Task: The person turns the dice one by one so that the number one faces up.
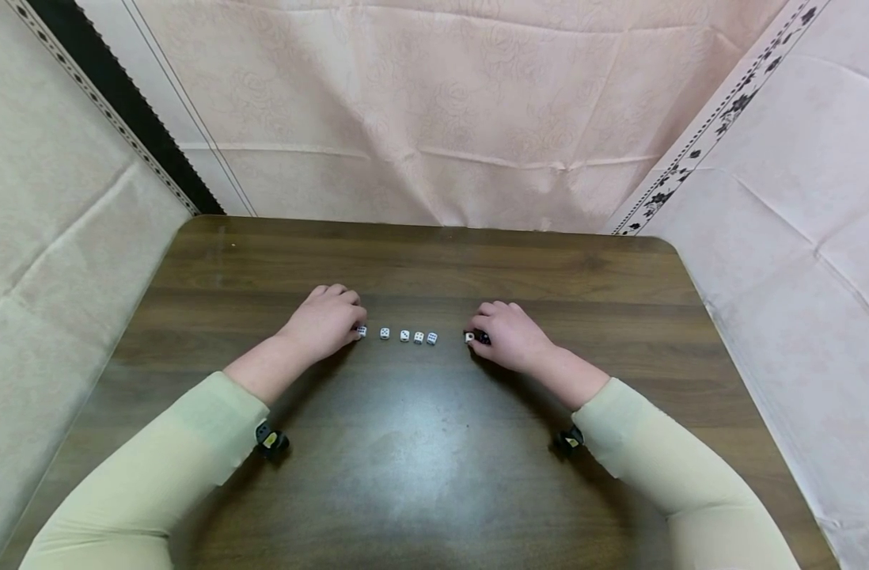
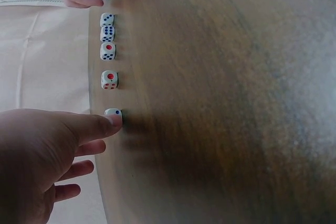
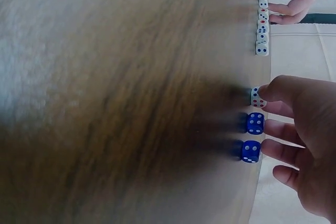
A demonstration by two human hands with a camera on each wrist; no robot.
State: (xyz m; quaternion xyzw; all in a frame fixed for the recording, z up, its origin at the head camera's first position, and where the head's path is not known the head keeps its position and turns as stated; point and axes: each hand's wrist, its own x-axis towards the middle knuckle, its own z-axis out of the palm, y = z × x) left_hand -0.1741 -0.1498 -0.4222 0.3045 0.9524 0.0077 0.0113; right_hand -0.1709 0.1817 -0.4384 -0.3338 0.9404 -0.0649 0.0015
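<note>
My left hand [image 1: 325,323] pinches a white die [image 2: 113,112] at the left end of a row, thumb on its near side. Across from it, my right hand [image 1: 509,336] holds another white die [image 3: 257,97] between thumb and index finger. Two blue dice, a first blue die [image 3: 255,123] and a second blue die [image 3: 251,151], sit by the other right fingertips, mostly hidden by the hand in the head view. Between the hands stand several white dice, among them one with a large red dot [image 2: 109,80]. A gap separates them from the right hand's die.
The dice rest on a dark brown wooden table [image 1: 420,475] with rounded far corners. A pale pink cloth [image 1: 442,103] hangs behind it, and white cloths flank both sides. A small dark device [image 1: 271,440] is on the left wrist, another dark device [image 1: 568,440] on the right.
</note>
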